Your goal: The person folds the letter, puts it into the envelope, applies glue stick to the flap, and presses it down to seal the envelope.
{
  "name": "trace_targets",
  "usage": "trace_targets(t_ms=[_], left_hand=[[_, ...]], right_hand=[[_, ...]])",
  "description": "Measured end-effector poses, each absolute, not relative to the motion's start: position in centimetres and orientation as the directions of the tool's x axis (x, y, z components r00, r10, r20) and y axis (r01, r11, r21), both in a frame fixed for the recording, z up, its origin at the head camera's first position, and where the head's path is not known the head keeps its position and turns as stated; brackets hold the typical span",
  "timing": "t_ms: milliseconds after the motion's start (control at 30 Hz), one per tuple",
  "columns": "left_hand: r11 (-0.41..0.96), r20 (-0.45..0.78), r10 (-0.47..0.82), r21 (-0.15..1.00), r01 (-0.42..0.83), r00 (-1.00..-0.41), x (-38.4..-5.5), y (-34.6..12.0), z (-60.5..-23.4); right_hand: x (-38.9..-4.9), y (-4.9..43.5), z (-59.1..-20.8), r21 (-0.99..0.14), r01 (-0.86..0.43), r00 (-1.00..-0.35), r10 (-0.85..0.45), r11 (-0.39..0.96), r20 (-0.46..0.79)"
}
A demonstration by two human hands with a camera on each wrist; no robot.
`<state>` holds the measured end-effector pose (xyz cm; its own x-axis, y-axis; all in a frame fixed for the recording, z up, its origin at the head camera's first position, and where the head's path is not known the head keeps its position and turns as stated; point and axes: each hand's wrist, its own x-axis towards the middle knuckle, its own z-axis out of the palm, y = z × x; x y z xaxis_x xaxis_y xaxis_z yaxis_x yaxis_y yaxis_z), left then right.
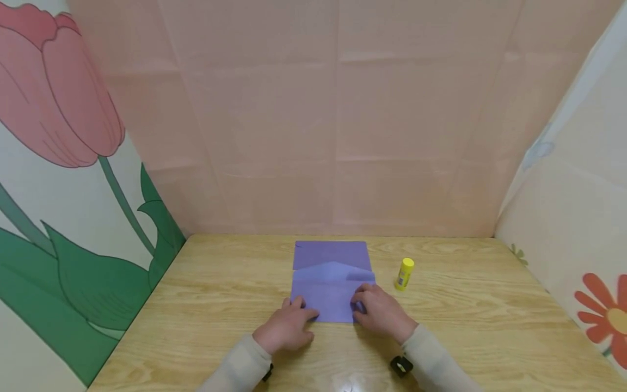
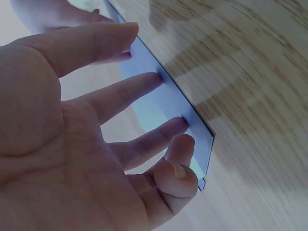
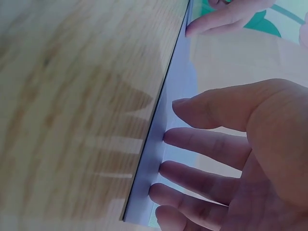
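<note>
A piece of folded purple paper (image 1: 325, 302), shaped like an envelope, lies on the table in front of me. Its lower panel is lighter, with a low-peaked upper edge, and a darker purple panel (image 1: 332, 255) stretches out behind it. At the lower left corner, my left hand (image 1: 286, 325) rests its fingertips on the paper. My right hand (image 1: 382, 310) touches the right side with spread fingers. In the left wrist view, two extended fingers meet the paper near its edge (image 2: 168, 94). Several right fingertips press along the near strip (image 3: 151, 166) in the right wrist view.
A yellow glue stick (image 1: 404, 274) stands upright on the wooden table (image 1: 220, 288), right of the paper. A pink cloth backdrop (image 1: 333, 120) rises behind the table. Flower-printed panels flank it on the left (image 1: 73, 283) and right (image 1: 563, 218).
</note>
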<state>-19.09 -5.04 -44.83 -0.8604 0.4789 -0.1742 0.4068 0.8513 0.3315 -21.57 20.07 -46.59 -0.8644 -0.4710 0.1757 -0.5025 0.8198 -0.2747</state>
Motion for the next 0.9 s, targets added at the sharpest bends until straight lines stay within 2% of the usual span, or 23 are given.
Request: trace_targets(t_ms=[367, 633, 900], left_hand=[[0.838, -0.150, 0.488, 0.355, 0.414, -0.860, -19.4, -5.2, -45.1], [0.829, -0.115, 0.499, 0.352, 0.435, -0.859, -19.4, -5.3, -45.2], [0.801, -0.023, 0.520, 0.360, 0.478, -0.854, -19.4, -5.8, -45.9]], right_hand=[[-21.8, 20.1, -47.0, -0.279, -0.467, -0.883, -0.426, 0.839, 0.196], [-21.6, 19.8, -46.8, -0.319, -0.426, -0.904, -0.410, 0.847, 0.119], [-21.6, 20.8, -44.9, -0.411, -0.436, -0.900, -0.370, 0.801, 0.232]])
